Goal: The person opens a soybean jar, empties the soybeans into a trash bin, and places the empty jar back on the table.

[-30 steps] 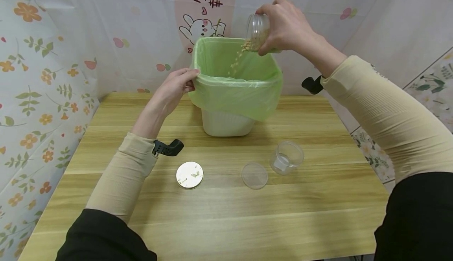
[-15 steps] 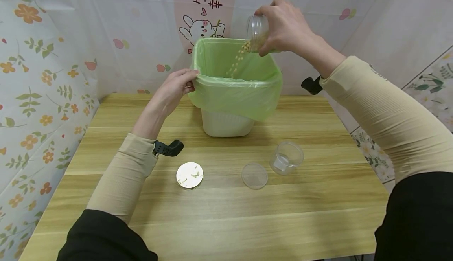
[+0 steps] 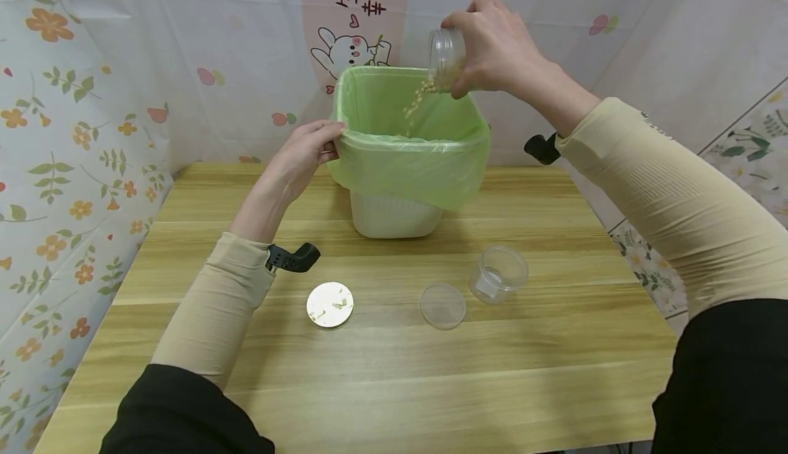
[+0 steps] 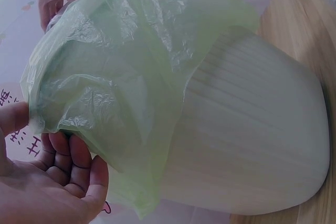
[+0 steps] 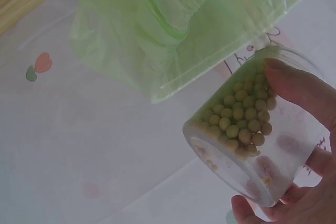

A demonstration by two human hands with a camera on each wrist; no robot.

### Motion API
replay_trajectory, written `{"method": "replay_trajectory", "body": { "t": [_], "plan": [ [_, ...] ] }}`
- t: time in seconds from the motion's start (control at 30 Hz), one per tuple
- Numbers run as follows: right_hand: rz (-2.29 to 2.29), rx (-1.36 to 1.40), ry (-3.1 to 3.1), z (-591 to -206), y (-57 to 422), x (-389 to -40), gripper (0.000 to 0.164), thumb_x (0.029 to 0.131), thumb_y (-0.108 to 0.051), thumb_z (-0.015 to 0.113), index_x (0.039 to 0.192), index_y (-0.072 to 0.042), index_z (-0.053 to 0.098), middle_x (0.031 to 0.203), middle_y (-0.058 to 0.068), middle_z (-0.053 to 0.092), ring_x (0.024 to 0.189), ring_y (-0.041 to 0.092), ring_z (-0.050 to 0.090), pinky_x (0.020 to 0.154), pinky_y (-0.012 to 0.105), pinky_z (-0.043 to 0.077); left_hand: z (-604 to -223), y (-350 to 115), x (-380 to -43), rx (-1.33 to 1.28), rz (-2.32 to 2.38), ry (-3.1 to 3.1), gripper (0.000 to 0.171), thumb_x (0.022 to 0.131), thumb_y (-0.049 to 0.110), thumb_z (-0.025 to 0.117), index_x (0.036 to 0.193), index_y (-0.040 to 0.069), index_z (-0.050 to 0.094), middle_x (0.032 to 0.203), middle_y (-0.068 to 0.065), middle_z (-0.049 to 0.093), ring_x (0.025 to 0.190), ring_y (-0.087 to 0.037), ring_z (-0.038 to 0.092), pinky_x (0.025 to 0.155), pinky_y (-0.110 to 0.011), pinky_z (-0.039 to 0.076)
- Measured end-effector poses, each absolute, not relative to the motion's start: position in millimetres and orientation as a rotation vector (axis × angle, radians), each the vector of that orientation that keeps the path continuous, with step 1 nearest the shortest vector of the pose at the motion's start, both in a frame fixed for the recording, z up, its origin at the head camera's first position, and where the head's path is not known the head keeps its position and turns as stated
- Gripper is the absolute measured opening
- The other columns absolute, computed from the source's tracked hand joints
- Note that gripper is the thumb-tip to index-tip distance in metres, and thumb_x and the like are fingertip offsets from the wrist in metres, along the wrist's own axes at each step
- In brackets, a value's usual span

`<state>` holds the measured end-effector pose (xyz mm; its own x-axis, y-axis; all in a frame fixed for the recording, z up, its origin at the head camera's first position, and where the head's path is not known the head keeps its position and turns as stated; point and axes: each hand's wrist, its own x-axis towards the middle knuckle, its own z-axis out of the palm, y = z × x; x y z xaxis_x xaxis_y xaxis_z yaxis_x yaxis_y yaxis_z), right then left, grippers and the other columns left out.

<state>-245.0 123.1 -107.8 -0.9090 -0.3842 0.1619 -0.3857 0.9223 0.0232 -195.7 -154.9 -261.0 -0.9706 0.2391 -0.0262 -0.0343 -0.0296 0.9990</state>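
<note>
My right hand (image 3: 497, 47) grips a clear jar (image 3: 446, 59), tipped with its mouth to the left above a white trash bin (image 3: 396, 216). Soybeans (image 3: 417, 102) stream from the mouth down into the bin; in the right wrist view more soybeans (image 5: 244, 111) lie along the jar's lower side. A green trash bag (image 3: 418, 167) lines the bin and folds over its rim. At the bin's left rim my left hand (image 3: 301, 153) pinches the bag's edge between thumb and curled fingers, as the left wrist view shows. The bin's bottom is hidden.
A round lid (image 3: 330, 305) with small bits on it lies on the wooden table (image 3: 369, 385). Right of it are a clear flat lid (image 3: 442, 306) and an upright clear plastic cup (image 3: 499, 275). A printed curtain (image 3: 234, 44) hangs right behind the bin.
Soybeans keep falling from the tilted jar, and those inside it have dwindled a little. Both hands and the bin stay almost where they were.
</note>
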Motion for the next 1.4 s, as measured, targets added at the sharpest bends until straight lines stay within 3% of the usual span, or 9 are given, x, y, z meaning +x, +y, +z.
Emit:
{"method": "replay_trajectory", "body": {
  "t": [0.73, 1.2, 1.4],
  "plan": [
    [-0.059, 0.63, -2.888, -110.8, 125.2, -241.7, 0.097, 0.074, -0.016, 0.089, 0.158, -0.01, 0.04, 0.148, 0.026, 0.041, 0.128, 0.046, 0.037, 0.104, 0.058, 0.032, -261.9, -153.8, -194.7, 0.227, 2.132, 2.037, 0.02, 0.109, 0.027, 0.05, 0.115, 0.009, 0.057, 0.109, 0.005, 0.055, 0.103, -0.011, 0.053, 0.105, -0.027, 0.042],
    [-0.07, 0.683, -2.834, -111.7, 121.0, -239.9, 0.093, 0.072, -0.008, 0.086, 0.155, -0.009, 0.044, 0.144, 0.025, 0.043, 0.128, 0.044, 0.037, 0.108, 0.058, 0.033, -261.4, -153.7, -193.8, 0.224, 2.136, 2.037, 0.02, 0.108, 0.027, 0.051, 0.115, 0.009, 0.058, 0.108, 0.005, 0.055, 0.102, -0.011, 0.053, 0.108, -0.029, 0.041],
    [-0.08, 0.701, -2.812, -113.3, 119.7, -241.4, 0.096, 0.071, -0.008, 0.091, 0.155, -0.008, 0.044, 0.145, 0.027, 0.043, 0.131, 0.046, 0.037, 0.113, 0.062, 0.031, -261.1, -152.5, -194.2, 0.218, 2.141, 2.032, 0.02, 0.108, 0.028, 0.051, 0.114, 0.01, 0.058, 0.107, 0.005, 0.055, 0.102, -0.011, 0.053, 0.106, -0.028, 0.042]
  ]
}}
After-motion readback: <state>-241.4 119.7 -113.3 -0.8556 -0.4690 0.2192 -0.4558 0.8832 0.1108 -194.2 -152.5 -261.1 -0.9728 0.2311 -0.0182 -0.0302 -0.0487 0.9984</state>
